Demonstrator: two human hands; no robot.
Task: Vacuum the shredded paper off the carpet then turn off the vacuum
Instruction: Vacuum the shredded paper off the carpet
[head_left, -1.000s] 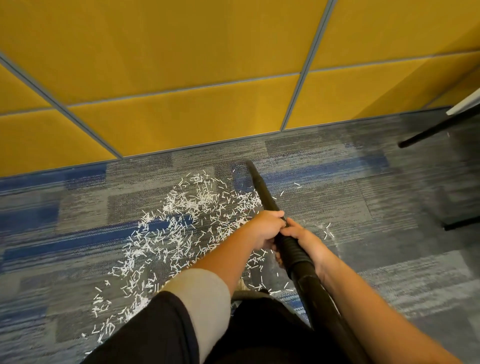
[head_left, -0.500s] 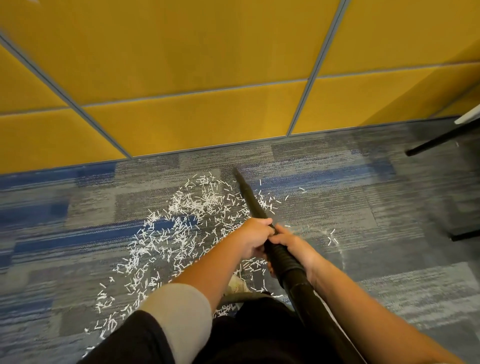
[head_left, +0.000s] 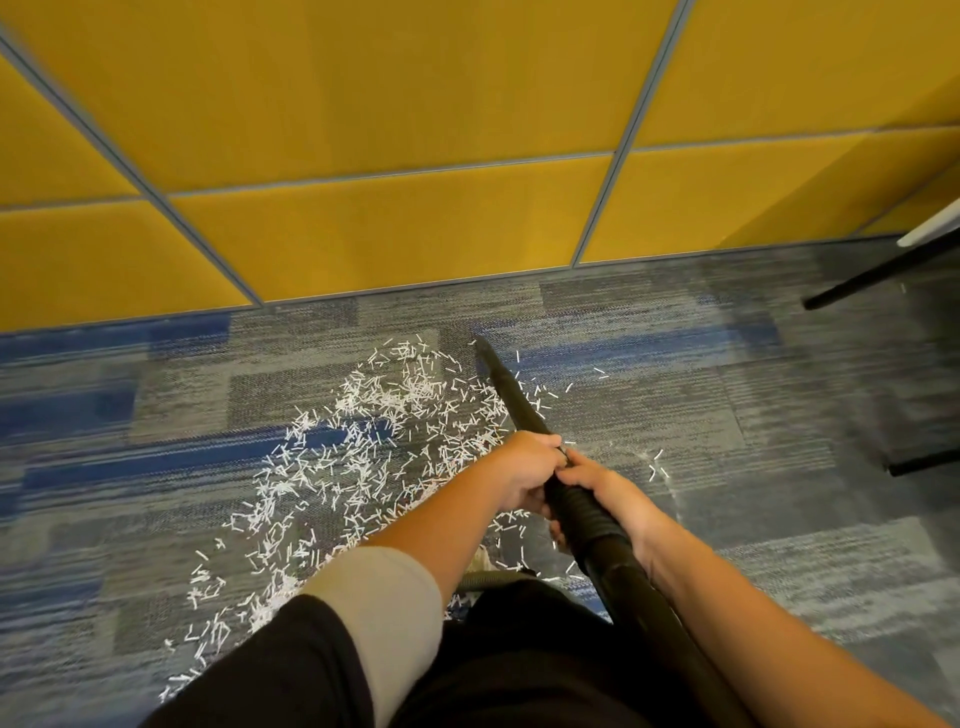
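Over the last second the black vacuum nozzle (head_left: 511, 395) has swung a little to the left. Its tip, which lay clear of the upper right edge of the shredded paper (head_left: 363, 441), now sits just beside the topmost strips of the pile. The left hand (head_left: 527, 467) on the nozzle and the right hand (head_left: 605, 486) on the ribbed hose (head_left: 584, 512) have shifted slightly left and back toward the body with it.
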